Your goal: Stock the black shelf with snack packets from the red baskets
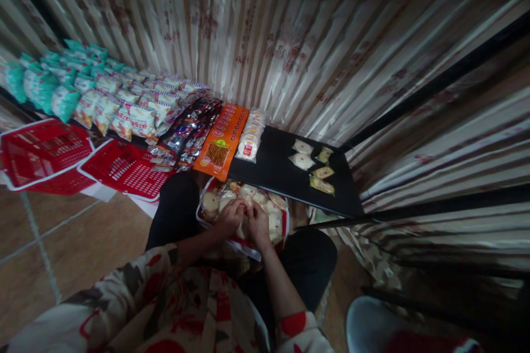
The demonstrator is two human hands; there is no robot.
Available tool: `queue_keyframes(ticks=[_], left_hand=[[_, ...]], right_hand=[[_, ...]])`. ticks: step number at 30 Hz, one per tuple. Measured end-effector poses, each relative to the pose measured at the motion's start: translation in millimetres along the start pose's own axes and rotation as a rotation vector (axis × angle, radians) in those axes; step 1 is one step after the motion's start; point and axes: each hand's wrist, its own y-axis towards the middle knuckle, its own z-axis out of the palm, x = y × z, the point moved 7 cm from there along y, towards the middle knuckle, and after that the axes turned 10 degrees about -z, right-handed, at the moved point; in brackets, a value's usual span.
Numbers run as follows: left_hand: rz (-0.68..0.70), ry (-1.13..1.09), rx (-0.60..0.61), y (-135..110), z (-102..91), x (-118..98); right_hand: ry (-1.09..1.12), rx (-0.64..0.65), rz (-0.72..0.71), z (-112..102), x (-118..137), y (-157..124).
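A red basket [284,219] with a white rim sits between my knees, full of round, pale crackers or cakes [210,202] in clear wrapping. Over it, my left hand [232,217] and my right hand [258,225] meet with fingers pinched together. Both seem to grip the edge of a clear plastic packet [245,194], whose contents blur into the pile behind it. Just beyond the basket stands a low black table [278,162]. On it lie two white wrapped pieces [302,161] and several yellow wrapped pieces [322,184].
Along the table's left run a clear pack of white rounds [249,140], an orange snack bag [219,140], dark packets [192,129], white snack bags [138,118] and teal bags [43,88]. Red baskets [124,168] rest on the tiled floor. A patterned curtain [265,27] hangs behind black bars [439,83].
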Motion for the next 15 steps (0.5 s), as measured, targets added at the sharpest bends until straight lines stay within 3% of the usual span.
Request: queue_keyframes(ticks=[9,15], left_hand=[[0.087,0.042,-0.043,6,-3.6,-26],[0.062,0.110,-0.044,10,-8.1,-39]], right_hand=[[0.059,-0.149,0.100,-34,11,4],[0.160,-0.225,0.149,-54,14,6]])
